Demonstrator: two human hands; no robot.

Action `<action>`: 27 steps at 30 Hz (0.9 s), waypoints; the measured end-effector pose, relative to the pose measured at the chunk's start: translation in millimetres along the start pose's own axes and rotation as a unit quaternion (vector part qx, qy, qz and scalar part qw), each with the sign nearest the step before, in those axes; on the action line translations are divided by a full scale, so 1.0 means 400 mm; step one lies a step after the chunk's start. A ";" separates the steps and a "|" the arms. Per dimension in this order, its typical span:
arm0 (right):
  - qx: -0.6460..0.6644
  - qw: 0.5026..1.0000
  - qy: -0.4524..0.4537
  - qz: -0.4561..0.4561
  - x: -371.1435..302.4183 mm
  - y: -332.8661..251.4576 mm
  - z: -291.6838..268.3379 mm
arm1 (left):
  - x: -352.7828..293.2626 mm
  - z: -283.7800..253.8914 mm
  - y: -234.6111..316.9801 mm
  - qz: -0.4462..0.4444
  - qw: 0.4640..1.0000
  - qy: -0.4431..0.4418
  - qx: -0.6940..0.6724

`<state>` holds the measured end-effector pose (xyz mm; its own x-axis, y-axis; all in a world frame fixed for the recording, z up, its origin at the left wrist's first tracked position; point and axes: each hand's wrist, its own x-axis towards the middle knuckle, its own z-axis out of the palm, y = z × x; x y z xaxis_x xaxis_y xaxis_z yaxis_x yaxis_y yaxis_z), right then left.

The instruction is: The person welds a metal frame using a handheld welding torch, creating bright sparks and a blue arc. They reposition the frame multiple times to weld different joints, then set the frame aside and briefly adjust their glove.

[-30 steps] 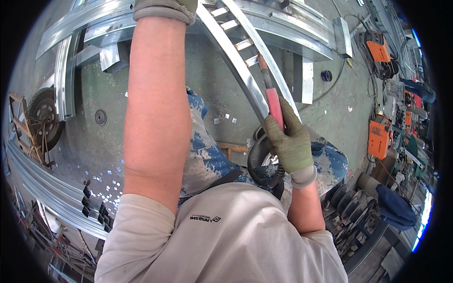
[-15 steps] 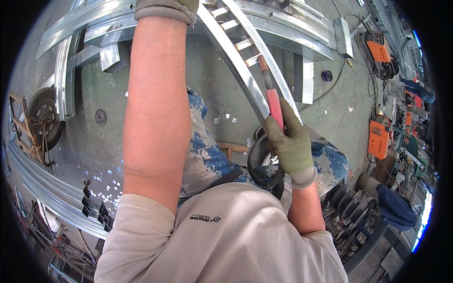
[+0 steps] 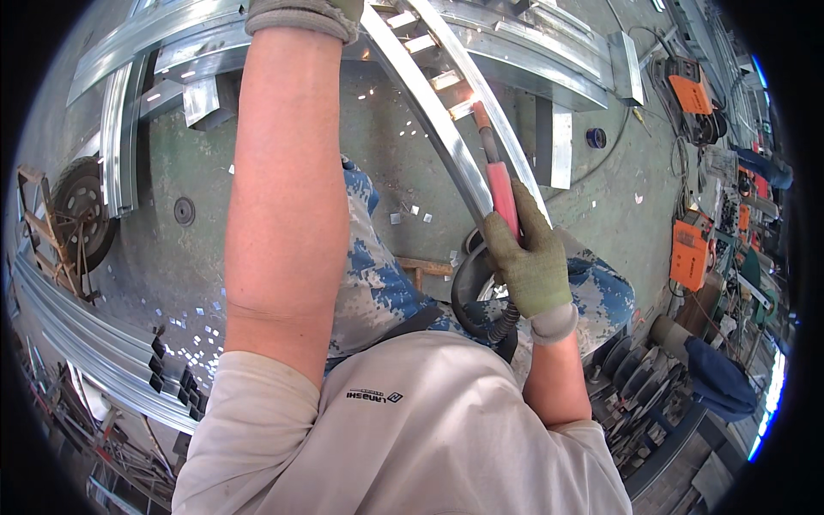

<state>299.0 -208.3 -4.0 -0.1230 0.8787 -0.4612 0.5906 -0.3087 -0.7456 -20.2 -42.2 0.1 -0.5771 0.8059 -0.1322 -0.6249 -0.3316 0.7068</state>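
Note:
My right hand [image 3: 530, 262], in a green-grey work glove, is wrapped round the red handle of a welding torch [image 3: 500, 190]. The torch's copper-coloured nozzle meets a rung near the right rail of a shiny metal ladder-like frame [image 3: 427, 116], and a bright glow with sparks shows there. The frame slants from the top middle down toward my right hand. My left arm reaches straight ahead; only the cuff and a bit of the gloved left hand [image 3: 305, 15] show at the top edge. Its fingers are out of the picture.
Long metal channels [image 3: 549, 73] lie crosswise beneath the frame. Orange machines [image 3: 689, 251] with cables stand at the right. A wheeled cart [image 3: 77, 219] and stacked metal profiles [image 3: 94, 330] are at the left. Small square scraps [image 3: 193, 343] litter the floor.
A bright glow has appeared at the torch tip, and sparks now fly over the frame and floor. The torch has shifted only slightly; my left arm is nearly still.

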 end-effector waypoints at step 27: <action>-0.018 1.000 0.009 -0.002 -0.003 0.019 -0.005 | 0.005 -0.002 0.001 -0.003 1.000 0.002 -0.003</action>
<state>305.1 -210.9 -8.2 -0.1113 0.8863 -0.4496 0.6184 -0.2924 -0.7294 -22.3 -41.0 -0.4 -0.5753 0.8061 -0.1385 -0.6308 -0.3294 0.7025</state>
